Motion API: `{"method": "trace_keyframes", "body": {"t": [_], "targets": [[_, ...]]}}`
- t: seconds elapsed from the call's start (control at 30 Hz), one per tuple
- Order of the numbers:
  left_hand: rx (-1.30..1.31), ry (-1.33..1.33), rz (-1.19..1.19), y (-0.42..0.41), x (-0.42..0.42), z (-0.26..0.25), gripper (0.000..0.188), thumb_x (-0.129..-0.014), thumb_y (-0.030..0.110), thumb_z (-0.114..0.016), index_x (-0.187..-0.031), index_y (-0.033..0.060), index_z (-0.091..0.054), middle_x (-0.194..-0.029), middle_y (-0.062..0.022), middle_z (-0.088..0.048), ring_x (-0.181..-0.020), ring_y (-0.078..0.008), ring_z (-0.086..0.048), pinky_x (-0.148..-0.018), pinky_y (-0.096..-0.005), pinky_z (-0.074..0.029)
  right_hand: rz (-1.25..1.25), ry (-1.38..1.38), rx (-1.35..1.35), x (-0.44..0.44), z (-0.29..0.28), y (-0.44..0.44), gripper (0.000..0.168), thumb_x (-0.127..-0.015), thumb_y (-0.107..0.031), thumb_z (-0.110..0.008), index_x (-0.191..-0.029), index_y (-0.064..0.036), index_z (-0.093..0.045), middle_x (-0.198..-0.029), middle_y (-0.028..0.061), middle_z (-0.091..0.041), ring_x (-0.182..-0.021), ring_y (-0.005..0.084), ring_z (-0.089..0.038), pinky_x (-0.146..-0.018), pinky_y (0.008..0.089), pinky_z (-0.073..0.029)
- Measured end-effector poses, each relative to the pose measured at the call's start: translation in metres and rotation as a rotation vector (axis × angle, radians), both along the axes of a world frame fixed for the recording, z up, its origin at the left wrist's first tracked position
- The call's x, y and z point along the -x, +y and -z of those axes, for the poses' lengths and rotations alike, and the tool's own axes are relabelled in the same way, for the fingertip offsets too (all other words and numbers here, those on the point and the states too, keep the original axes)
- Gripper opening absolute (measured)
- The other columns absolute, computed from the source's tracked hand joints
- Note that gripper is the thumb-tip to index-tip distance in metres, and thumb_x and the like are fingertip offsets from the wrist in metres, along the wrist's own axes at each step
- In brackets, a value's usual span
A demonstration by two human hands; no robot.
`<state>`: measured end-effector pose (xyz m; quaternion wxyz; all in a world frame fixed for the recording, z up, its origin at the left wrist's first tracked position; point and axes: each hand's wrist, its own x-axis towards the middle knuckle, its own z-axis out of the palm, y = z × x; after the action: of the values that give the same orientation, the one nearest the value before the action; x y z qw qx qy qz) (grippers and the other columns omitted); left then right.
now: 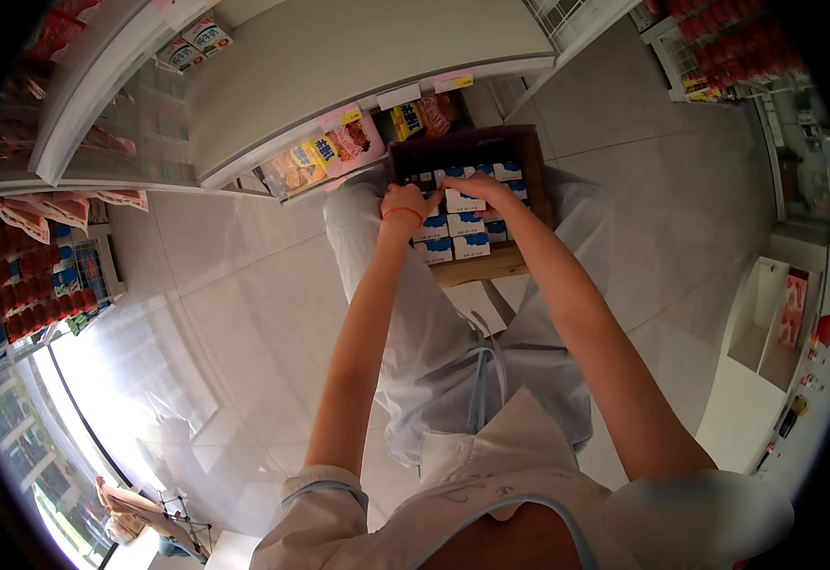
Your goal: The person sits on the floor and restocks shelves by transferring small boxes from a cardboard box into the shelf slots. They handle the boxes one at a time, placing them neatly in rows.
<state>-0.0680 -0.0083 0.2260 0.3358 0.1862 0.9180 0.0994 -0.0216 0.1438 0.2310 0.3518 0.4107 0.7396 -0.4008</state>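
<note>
A cardboard box stands between my knees, holding rows of small white-and-blue cartons. My right hand reaches in from the right, its fingers around one white-and-blue carton near the middle of the box. At the box's left side is my left hand, with a thin red band at the wrist. Its fingers point inward and touch or nearly touch the cartons beside the held one. The fingertips are partly hidden, so its grip is unclear.
Ahead is a pale shelf with two milk cartons at its left end. Packaged snacks sit beneath its front edge. Racks of red packages stand left, and a white counter is at right. Tiled floor surrounds me.
</note>
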Motion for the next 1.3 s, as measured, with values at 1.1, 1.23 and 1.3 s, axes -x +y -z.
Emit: {"method": "trace_keyframes", "body": {"t": [1.1, 1.23, 1.3], "targets": [[-0.564, 0.266, -0.011, -0.038, -0.04, -0.001, 0.043, -0.069, 0.004, -0.055, -0.112, 0.0055, -0.055, -0.116, -0.0146, -0.052, -0.101, -0.0347, -0.05, -0.087, -0.0385, -0.043, -0.087, 0.713, -0.505, -0.086, 0.017, -0.065, 0.061, -0.087, -0.032, -0.049, -0.138, -0.012, -0.023, -0.127, 0.0246, -0.038, -0.099, 0.0383, -0.052, -0.085, 0.0469, -0.04], [-0.479, 0.339, 0.025, -0.041, -0.051, -0.011, 0.051, -0.068, 0.003, -0.055, -0.118, 0.0037, -0.049, -0.123, -0.0183, -0.047, -0.105, -0.0362, -0.048, -0.087, -0.0388, -0.044, -0.057, 0.849, -0.524, -0.103, 0.013, -0.08, 0.064, -0.085, -0.024, -0.053, -0.139, -0.013, -0.021, -0.135, 0.0229, -0.029, -0.105, 0.0395, -0.049, -0.086, 0.0458, -0.04], [-0.555, 0.317, -0.055, -0.038, -0.048, -0.028, 0.039, -0.069, 0.005, -0.058, -0.108, 0.0057, -0.056, -0.113, -0.0149, -0.054, -0.099, -0.0326, -0.053, -0.083, -0.0374, -0.046, -0.068, 0.872, -0.512, -0.113, 0.012, -0.078, 0.064, -0.085, -0.021, -0.053, -0.14, -0.014, -0.021, -0.139, 0.0214, -0.025, -0.112, 0.0387, -0.044, -0.086, 0.0436, -0.041]]}}
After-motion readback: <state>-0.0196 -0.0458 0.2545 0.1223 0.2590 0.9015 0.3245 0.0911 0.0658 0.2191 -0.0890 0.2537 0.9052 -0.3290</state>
